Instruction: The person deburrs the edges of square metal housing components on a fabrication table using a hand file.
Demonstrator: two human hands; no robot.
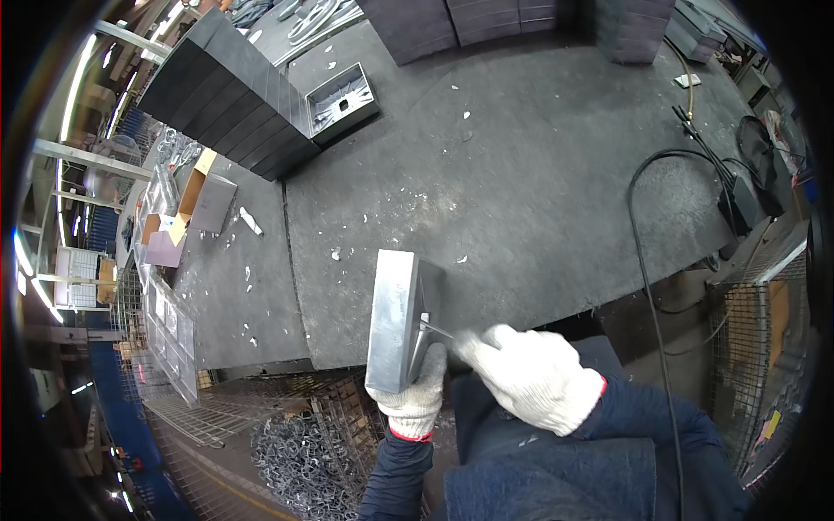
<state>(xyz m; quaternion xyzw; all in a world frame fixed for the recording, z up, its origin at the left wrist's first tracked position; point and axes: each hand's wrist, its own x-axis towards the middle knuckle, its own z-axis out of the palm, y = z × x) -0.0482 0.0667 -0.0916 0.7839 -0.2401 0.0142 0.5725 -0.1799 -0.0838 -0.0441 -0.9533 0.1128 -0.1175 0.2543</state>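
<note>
My left hand (pixel 415 401), in a white knit glove with a red cuff edge, grips a grey metal box (pixel 393 326) by its lower end. The box stands tilted up at the table's near edge. From the right, my gloved right hand (pixel 532 373) is closed around a thin-shafted tool (pixel 439 330), its handle smeared by motion. The tool's tip meets a small pale part (pixel 424 319) on the box's right-hand side. That side is in shadow, so I cannot make out its inside.
A dark grey worktable (pixel 521 200) carries white scraps. At the back left, stacked dark boxes (pixel 234 104) stand beside an open tray-like box (pixel 343 102); more stacks (pixel 495 22) line the far edge. A black cable (pixel 638 234) hangs at right. Wire baskets hold metal pieces (pixel 300 464) below left.
</note>
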